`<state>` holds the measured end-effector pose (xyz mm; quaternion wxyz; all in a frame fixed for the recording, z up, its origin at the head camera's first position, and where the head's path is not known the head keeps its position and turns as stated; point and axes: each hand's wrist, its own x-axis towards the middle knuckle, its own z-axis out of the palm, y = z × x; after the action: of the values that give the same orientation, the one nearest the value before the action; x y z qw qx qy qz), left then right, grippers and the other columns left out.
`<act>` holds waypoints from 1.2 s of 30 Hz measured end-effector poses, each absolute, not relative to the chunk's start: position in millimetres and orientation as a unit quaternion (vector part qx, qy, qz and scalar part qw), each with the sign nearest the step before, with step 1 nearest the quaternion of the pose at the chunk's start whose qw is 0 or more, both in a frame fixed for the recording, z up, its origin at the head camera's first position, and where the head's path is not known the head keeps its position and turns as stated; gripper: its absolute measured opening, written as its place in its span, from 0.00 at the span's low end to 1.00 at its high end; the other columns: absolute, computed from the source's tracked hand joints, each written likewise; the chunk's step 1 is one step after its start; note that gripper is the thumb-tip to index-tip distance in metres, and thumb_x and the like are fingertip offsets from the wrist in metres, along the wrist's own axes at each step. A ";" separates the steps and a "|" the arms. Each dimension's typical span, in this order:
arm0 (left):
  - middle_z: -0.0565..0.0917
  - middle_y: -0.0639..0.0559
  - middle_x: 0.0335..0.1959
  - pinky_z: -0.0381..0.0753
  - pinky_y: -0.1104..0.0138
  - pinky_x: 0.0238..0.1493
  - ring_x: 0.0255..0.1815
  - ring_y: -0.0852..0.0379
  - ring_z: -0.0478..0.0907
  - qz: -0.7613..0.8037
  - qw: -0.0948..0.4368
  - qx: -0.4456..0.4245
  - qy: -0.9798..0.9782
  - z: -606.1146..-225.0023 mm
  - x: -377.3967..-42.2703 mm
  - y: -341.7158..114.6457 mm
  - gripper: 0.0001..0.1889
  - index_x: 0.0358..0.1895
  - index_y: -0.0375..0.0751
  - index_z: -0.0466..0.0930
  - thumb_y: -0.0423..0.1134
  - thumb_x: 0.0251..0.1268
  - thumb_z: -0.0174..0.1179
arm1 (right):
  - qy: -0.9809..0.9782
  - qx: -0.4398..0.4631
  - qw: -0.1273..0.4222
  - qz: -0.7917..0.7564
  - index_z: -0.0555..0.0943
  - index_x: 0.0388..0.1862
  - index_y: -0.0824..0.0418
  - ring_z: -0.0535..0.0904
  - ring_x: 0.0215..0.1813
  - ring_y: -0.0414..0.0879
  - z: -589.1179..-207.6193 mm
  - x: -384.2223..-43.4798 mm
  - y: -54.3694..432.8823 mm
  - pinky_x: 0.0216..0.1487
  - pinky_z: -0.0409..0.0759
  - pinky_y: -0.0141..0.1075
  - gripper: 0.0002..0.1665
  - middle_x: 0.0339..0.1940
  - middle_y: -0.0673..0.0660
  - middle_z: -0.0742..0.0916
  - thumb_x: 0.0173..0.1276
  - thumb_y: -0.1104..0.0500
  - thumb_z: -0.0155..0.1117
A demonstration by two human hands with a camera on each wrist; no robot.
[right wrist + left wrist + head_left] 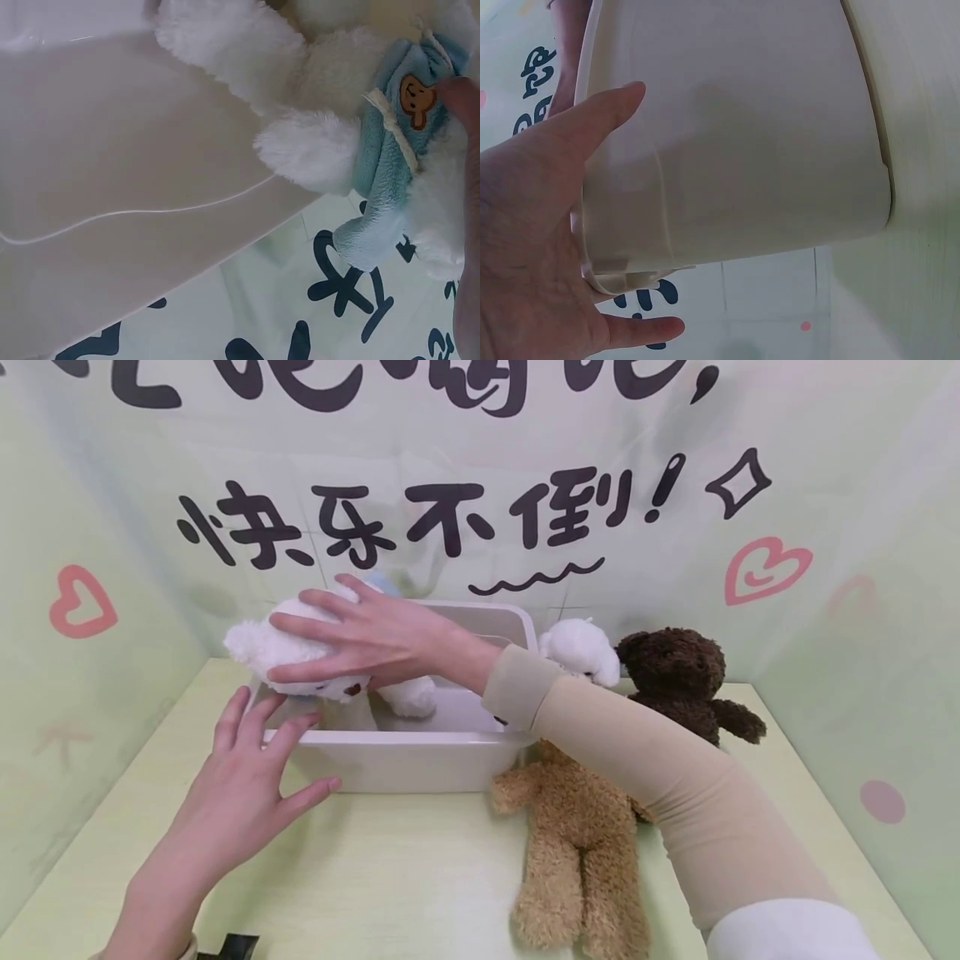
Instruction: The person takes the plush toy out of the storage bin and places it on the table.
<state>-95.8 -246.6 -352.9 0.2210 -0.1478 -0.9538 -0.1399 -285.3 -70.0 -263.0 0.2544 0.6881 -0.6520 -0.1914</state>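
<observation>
A white fluffy plush toy [288,643] in a light blue garment [401,142] lies over the left end of a white plastic bin [420,764], its dark nose turned toward the front. My right hand [382,639] spreads its fingers over the toy's head and holds it from above; the right wrist view catches the thumb against the blue cloth. At the front left corner of the bin is my left hand [236,785], fingers apart at the rim, thumb outside the front wall, nothing in its grasp. Part of the bin's inside is hidden by my right hand.
Right of the bin, a light brown teddy bear [585,835] lies on the table [405,877]. Behind it are a dark brown bear [675,668] and another white plush toy [577,647], partly covered by my right sleeve. A printed curtain [450,443] hangs behind the bin.
</observation>
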 end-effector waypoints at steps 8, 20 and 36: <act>0.64 0.26 0.70 0.69 0.25 0.52 0.77 0.23 0.46 -0.135 0.220 -0.143 -0.955 -350.8 -94.7 -245.1 0.42 0.64 0.41 0.75 0.49 0.43 0.81 | -0.629 0.695 0.303 -0.170 0.59 0.80 0.30 0.66 0.73 0.64 -266.1 -287.7 -65.7 0.65 0.74 0.61 0.32 0.79 0.59 0.67 0.81 0.51 0.40; 0.65 0.24 0.68 0.69 0.24 0.50 0.76 0.21 0.47 -0.128 0.213 -0.131 -0.960 -349.8 -94.3 -245.2 0.45 0.68 0.43 0.71 0.49 0.44 0.81 | -0.652 0.680 0.298 -0.152 0.62 0.79 0.32 0.67 0.72 0.63 -261.8 -285.7 -63.1 0.65 0.74 0.57 0.30 0.79 0.60 0.67 0.81 0.49 0.47; 0.64 0.26 0.69 0.70 0.23 0.47 0.76 0.21 0.46 -0.132 0.205 -0.121 -0.962 -349.1 -91.9 -244.6 0.43 0.68 0.43 0.73 0.49 0.46 0.81 | -0.695 0.653 0.257 -0.153 0.59 0.82 0.37 0.68 0.70 0.62 -242.9 -277.3 -52.5 0.61 0.77 0.54 0.44 0.79 0.61 0.65 0.70 0.39 0.64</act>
<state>-91.9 -244.6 -349.1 0.2050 -0.1214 -0.9622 -0.1318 -277.3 -52.5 -242.9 0.2574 0.6533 -0.6954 -0.1529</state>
